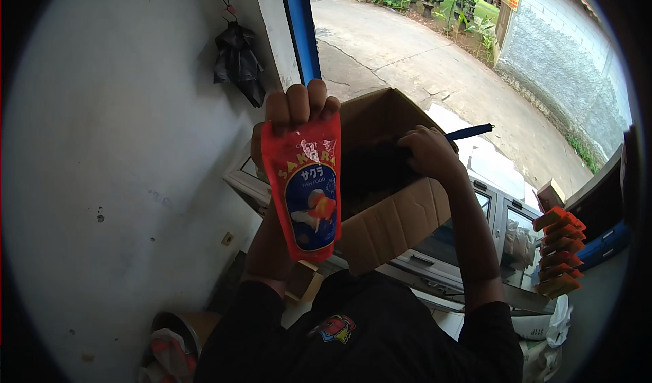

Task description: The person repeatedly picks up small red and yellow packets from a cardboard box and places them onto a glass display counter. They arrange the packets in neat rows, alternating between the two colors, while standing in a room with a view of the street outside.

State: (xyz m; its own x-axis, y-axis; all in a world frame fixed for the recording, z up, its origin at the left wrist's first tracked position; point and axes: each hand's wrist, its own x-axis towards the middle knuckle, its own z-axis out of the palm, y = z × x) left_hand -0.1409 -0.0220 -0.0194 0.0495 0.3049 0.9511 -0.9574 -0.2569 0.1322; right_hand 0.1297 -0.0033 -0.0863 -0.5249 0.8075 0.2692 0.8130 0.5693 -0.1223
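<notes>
My left hand (300, 106) grips the top edge of a red fish food pouch (313, 189), which hangs upright in front of me with its printed face showing. Behind the pouch, to the right, an open cardboard box (397, 220) stands on a glass-fronted display case (433, 243). My right hand (433, 151) reaches over the box's right side, fingers bent down at its dark inside; whether they hold something there cannot be made out. Just beyond that hand, a blue handle (471, 131) sticks out past the box's rim. The contents of the box are too dark to tell.
A pale wall (127, 153) runs along the left, with a black plastic bag (238, 59) hanging on it. Orange packets (560, 250) hang in a strip at the right, above white plastic bags (545, 327). A bin (191, 327) stands low at the left.
</notes>
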